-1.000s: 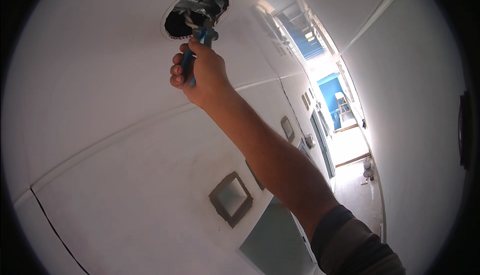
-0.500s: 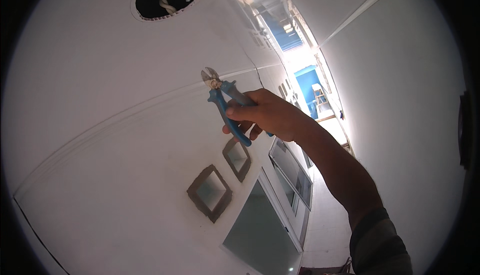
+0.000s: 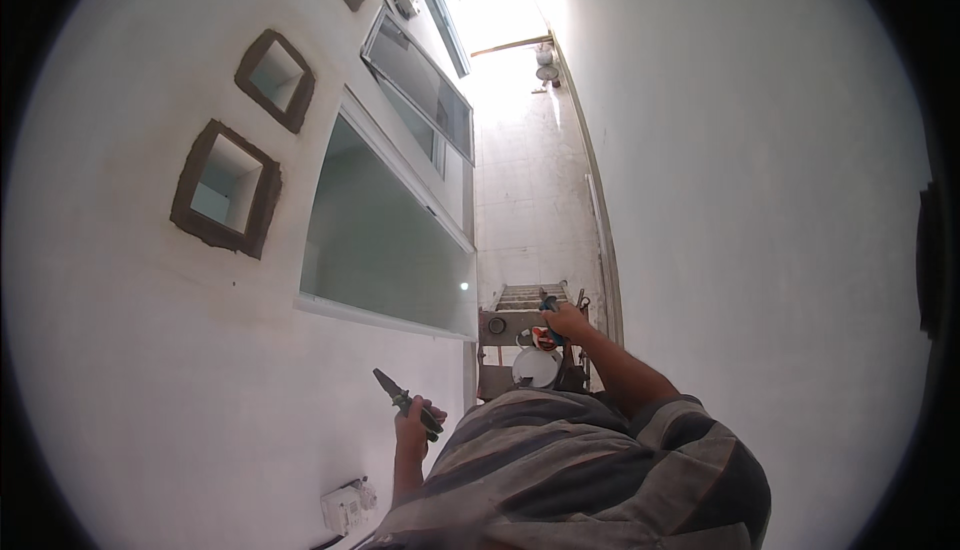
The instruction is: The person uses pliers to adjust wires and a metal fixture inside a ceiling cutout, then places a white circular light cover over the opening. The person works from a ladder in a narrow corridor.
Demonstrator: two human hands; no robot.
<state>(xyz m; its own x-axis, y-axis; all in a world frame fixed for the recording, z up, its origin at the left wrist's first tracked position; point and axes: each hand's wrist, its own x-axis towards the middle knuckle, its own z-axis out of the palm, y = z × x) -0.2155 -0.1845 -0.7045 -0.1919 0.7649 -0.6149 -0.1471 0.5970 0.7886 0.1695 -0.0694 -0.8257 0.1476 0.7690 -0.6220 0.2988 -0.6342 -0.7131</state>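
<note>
My left hand [image 3: 417,424], raised beside the left wall, is closed around dark green-handled long-nose pliers [image 3: 391,388] whose tapered tip points up and left. My right hand [image 3: 567,321] is low in front of me, over the top of a stepladder [image 3: 528,296]. In its fingers are blue-handled side cutters [image 3: 549,304]. On the ladder's top lie a white round disc-like piece [image 3: 536,368], a dark ring-shaped thing [image 3: 497,326] and a small orange-and-white item [image 3: 543,338] close to my right hand.
A narrow passage floor [image 3: 520,200] runs ahead between white walls. The left wall has square openings [image 3: 225,185] with rough edges, a large window [image 3: 385,235] and a tilted window sash [image 3: 425,85] jutting out. A small white box [image 3: 348,506] is at lower left.
My view has swung down from the ceiling hole to the floor and ladder. My right hand has come down with the side cutters, and my left hand with the pliers now shows.
</note>
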